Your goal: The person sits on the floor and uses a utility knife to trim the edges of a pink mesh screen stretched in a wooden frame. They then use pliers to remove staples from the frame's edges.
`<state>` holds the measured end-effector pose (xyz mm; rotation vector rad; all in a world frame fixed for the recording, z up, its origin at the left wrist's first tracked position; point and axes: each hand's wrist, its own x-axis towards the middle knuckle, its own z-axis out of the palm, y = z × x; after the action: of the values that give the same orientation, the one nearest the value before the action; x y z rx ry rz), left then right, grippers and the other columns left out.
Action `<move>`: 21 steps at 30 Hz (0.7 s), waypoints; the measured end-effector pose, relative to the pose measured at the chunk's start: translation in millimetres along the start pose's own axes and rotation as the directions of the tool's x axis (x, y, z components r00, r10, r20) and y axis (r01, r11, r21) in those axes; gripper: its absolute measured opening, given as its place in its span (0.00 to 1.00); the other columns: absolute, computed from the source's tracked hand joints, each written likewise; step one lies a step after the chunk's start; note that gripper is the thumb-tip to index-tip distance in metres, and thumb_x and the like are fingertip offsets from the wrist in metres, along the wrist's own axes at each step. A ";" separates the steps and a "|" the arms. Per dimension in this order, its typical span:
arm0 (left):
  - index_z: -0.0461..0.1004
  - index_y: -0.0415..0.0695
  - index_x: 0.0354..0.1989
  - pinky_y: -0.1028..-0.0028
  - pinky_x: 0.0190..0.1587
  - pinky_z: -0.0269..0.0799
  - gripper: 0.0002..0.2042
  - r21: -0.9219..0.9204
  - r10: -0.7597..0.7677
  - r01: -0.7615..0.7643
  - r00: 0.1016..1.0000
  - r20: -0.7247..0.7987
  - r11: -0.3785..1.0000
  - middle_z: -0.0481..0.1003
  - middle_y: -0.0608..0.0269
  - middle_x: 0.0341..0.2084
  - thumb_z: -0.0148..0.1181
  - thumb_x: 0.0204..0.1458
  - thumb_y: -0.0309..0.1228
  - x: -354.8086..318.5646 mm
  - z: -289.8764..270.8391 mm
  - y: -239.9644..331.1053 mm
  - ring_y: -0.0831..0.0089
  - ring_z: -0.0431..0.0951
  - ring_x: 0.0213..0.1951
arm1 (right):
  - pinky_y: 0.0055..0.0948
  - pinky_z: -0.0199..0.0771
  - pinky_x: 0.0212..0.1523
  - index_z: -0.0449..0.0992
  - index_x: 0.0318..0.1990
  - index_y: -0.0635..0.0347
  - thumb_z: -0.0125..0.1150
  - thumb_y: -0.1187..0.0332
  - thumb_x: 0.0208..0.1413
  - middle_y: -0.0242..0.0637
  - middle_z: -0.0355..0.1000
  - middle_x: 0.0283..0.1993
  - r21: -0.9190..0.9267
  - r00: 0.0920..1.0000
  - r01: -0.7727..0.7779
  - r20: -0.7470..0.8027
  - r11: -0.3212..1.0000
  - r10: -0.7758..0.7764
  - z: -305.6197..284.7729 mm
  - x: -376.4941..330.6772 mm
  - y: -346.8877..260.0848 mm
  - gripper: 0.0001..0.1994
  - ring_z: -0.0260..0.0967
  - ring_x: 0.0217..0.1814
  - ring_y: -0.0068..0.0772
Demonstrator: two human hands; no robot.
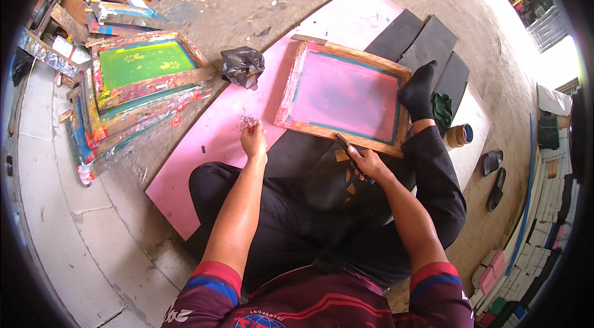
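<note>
While the left hand is pinching a crumpled tape scrap, the right hand, gripping a dark blade, is best working flat along the frame edge.
</note>
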<state>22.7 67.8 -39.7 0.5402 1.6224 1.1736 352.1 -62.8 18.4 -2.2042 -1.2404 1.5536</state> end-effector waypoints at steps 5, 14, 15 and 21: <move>0.72 0.41 0.35 0.73 0.11 0.56 0.13 -0.004 -0.005 0.005 1.000 0.023 1.000 0.73 0.65 0.24 0.64 0.64 0.38 -0.5 -2.0 -0.1 0.79 0.63 0.12 | 0.41 0.77 0.31 0.79 0.34 0.68 0.43 0.35 0.71 0.46 0.76 0.24 -0.023 0.982 0.038 -0.182 0.999 -0.042 16.6 0.6 12.9 0.38 0.77 0.25 0.39; 0.72 0.40 0.36 0.74 0.11 0.58 0.13 0.071 0.016 -0.021 0.998 0.066 0.997 0.74 0.64 0.25 0.63 0.64 0.38 -7.7 0.3 -3.0 0.78 0.63 0.12 | 0.59 0.79 0.46 0.80 0.41 0.64 0.46 0.43 0.72 0.60 0.80 0.35 -0.386 0.870 -0.058 -0.472 0.921 -0.143 63.0 -26.9 -9.3 0.29 0.80 0.43 0.67; 0.72 0.40 0.36 0.74 0.11 0.58 0.13 0.074 0.022 -0.027 0.997 0.076 0.997 0.74 0.64 0.24 0.63 0.64 0.38 -8.1 -0.4 -2.4 0.78 0.63 0.12 | 0.59 0.79 0.45 0.80 0.40 0.64 0.48 0.43 0.71 0.60 0.80 0.34 -0.375 0.854 -0.039 -0.493 0.926 -0.164 65.1 -25.7 -6.6 0.29 0.80 0.41 0.66; 0.71 0.41 0.35 0.75 0.10 0.58 0.13 0.095 0.012 -0.025 0.991 0.133 0.995 0.75 0.63 0.25 0.63 0.65 0.37 -18.2 -6.6 -2.3 0.78 0.63 0.11 | 0.50 0.81 0.42 0.79 0.41 0.67 0.66 0.45 0.60 0.52 0.81 0.31 -0.252 0.952 0.113 -0.251 0.961 -0.178 38.4 -28.2 -5.0 0.27 0.83 0.38 0.55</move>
<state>24.1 49.5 -33.2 0.6827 1.5684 1.0540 314.0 -91.3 24.0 -2.3035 -1.5225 1.0522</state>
